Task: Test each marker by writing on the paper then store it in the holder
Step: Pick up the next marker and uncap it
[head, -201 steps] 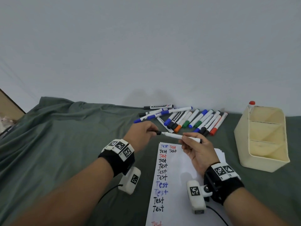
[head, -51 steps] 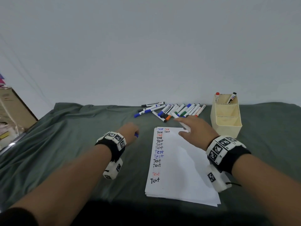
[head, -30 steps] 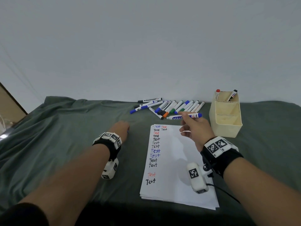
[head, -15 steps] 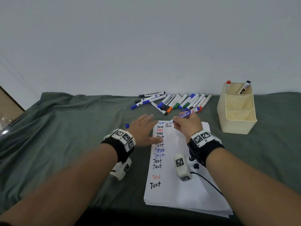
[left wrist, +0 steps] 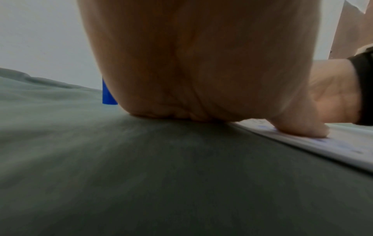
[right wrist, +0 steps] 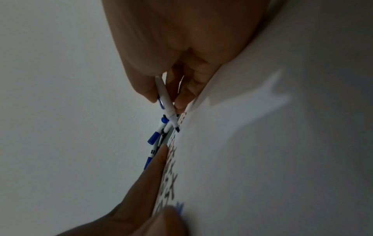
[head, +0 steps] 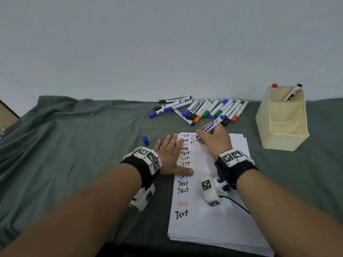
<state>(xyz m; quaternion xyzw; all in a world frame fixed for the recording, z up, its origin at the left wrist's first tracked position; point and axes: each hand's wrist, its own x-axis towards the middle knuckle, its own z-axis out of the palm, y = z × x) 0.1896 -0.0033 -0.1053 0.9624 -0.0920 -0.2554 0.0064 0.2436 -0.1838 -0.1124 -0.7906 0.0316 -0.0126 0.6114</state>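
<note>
White paper sheets, stacked on the grey-green cloth and bearing a column of "Test" words, are pinned by the left hand, spread flat across their left edge, probably so they stay put during writing. Right hand pinches the uncapped blue-printed white marker in a pen grip, its tip at the sheet's top. Its blue cap stands just beside the left hand, likely for recapping before the cream plastic holder.
</note>
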